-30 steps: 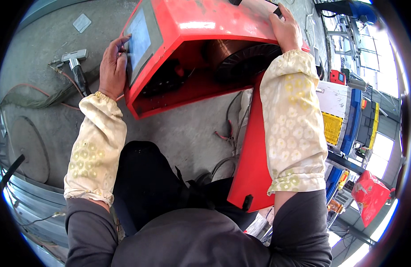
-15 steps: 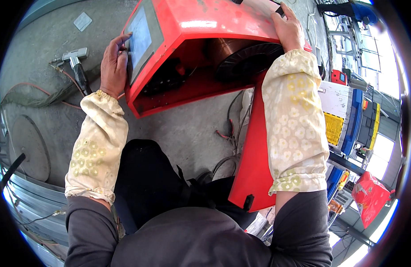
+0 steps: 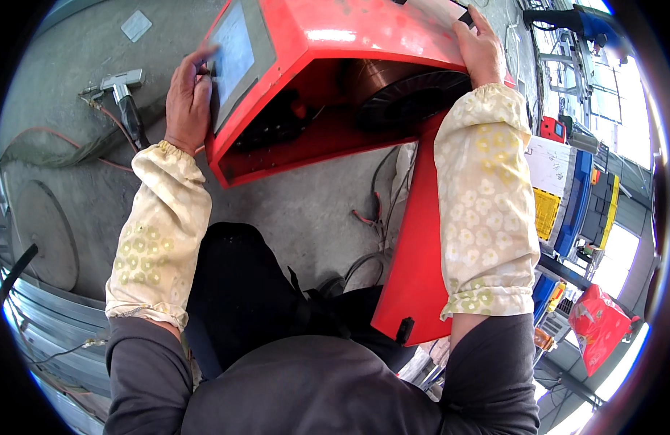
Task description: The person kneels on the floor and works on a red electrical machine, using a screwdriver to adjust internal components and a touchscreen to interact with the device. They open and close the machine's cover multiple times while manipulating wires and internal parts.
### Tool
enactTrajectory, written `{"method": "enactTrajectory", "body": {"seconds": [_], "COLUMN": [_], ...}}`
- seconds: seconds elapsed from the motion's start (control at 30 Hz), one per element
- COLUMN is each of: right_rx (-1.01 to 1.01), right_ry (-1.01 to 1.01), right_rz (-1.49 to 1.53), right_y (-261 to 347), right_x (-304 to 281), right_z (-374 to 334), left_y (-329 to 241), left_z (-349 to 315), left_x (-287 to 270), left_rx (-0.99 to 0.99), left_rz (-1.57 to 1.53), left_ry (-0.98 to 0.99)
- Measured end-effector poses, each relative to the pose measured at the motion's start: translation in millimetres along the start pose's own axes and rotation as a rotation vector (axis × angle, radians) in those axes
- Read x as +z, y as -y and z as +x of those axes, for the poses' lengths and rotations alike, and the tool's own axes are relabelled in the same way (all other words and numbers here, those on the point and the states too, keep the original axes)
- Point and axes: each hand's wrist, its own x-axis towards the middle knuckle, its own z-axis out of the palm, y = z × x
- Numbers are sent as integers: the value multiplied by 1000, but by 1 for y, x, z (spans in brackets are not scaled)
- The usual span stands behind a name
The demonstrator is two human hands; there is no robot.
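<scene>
A red welding machine housing [image 3: 382, 32] stands tilted in front of me, with a grey-framed display [image 3: 233, 54] on its left face. My left hand [image 3: 188, 101] is at the display's edge, fingers apart, its forefinger stretched toward the screen and blurred; whether it touches I cannot tell. At the top right, my right hand [image 3: 484, 54] rests on the housing, thumb and forefinger around a small black part [image 3: 465, 16]. Inside the open housing is a spool of copper-coloured wire [image 3: 371, 78] on a black reel [image 3: 407, 101]. The red door [image 3: 413, 268] hangs open below my right forearm.
A grey and black gun-like tool [image 3: 126, 98] with a hose lies on the floor at left, above a round disc [image 3: 45, 232]. Dark cables [image 3: 378, 217] with red ends lie below the housing. At right are a yellow crate [image 3: 545, 212] and a red bag [image 3: 598, 322].
My view has shifted slightly, and the housing sits a little further right in it. The left forefinger has moved at the display and is blurred now. The right hand keeps its place on the housing.
</scene>
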Motion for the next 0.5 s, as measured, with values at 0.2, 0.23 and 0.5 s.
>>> {"method": "enactTrajectory", "body": {"seconds": [0.2, 0.23, 0.5], "right_rx": [-82, -109, -86], "right_ry": [-55, -58, -31], "right_rz": [-19, -28, 3], "right_y": [-7, -12, -4], "right_x": [2, 2, -2], "right_z": [-1, -1, -3], "left_y": [2, 2, 3], "left_z": [0, 0, 0], "left_x": [1, 1, 2], "left_rx": [7, 11, 23], "left_rz": [-3, -2, 7], "left_ry": [-3, -3, -8]}}
